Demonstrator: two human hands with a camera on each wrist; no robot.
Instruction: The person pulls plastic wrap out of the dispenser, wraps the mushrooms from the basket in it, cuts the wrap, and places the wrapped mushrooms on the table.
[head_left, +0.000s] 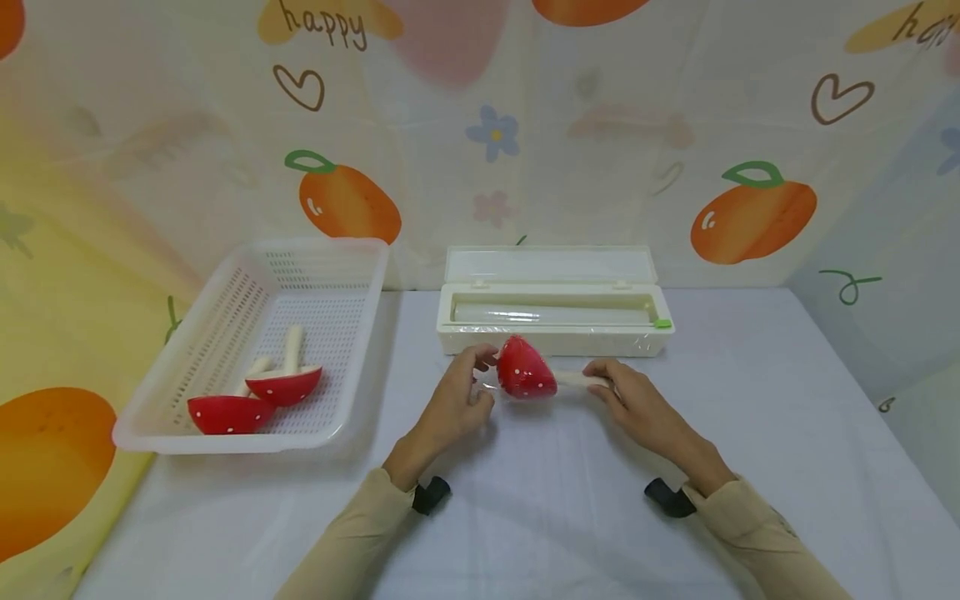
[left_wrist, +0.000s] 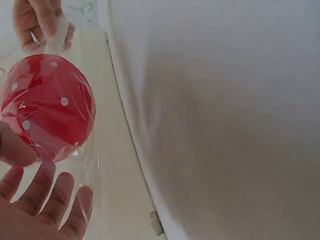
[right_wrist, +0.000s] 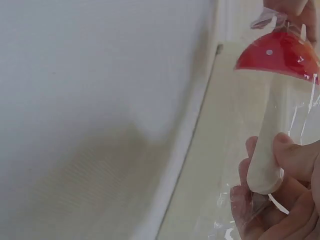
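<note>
The toy mushroom (head_left: 525,371) with a red white-dotted cap lies on its side in the centre of the frame, just in front of the cling film dispenser box (head_left: 555,321), and clear cling film (left_wrist: 85,165) is wrapped around its cap; the right hand (head_left: 637,404) has its grip closed around the pale stem (right_wrist: 267,150), thumb on top; the left hand (head_left: 457,400) pinches the film at the cap with thumb and fingertips, the other fingers quite loose. The box stands open at the middle back of the white desk (head_left: 750,467), with the roll inside. At the left of the frame a white perforated basket (head_left: 247,350) holds two more toy mushrooms (head_left: 255,396), caps down.
</note>
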